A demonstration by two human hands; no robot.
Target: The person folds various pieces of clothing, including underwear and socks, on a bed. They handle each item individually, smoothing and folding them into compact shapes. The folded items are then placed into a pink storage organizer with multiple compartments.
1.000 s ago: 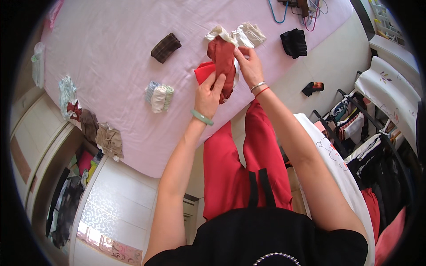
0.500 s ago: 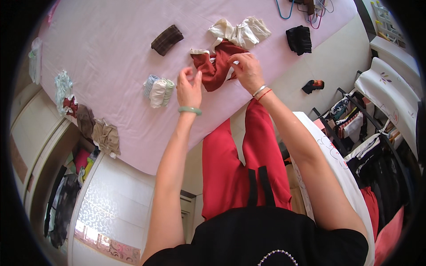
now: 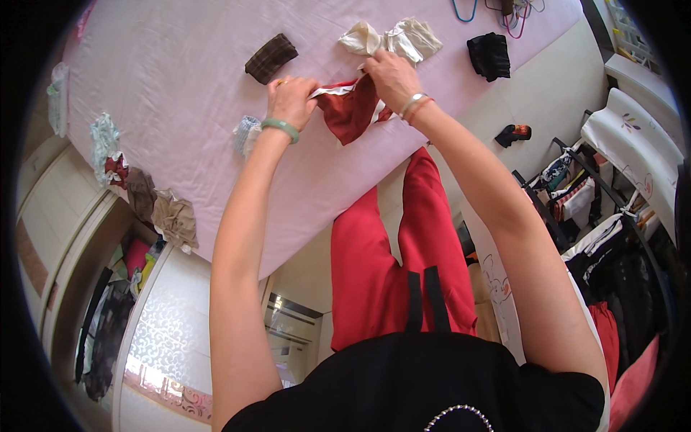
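Note:
Dark red underpants (image 3: pixel 348 119) with white inner fabric are stretched between my two hands, just over the near part of the pink bedsheet (image 3: pixel 180 79). My left hand (image 3: pixel 291 102) is closed on one top corner, my right hand (image 3: pixel 391 78) on the other. Crumpled cream garments (image 3: pixel 407 39) lie beyond my right hand. A brown checked folded cloth (image 3: pixel 271 57) rests past my left hand. Under my left wrist, a small bundle of folded light-coloured cloths (image 3: pixel 247 135) is partly hidden. To the right sits a black folded garment (image 3: pixel 489 57).
Hangers (image 3: pixel 517 20) lie at the bed's far right. Several crumpled garments (image 3: pixel 174 218) line the left bed edge, above an open wardrobe (image 3: pixel 108 331). A dark bundle (image 3: pixel 513 135) is on the floor. Clothes racks (image 3: pixel 612 180) stand at right.
Both hands have closed on the red underpants and spread apart, pulling the upper edge taut. Before, my left hand was open beside them; now it is farther left and higher.

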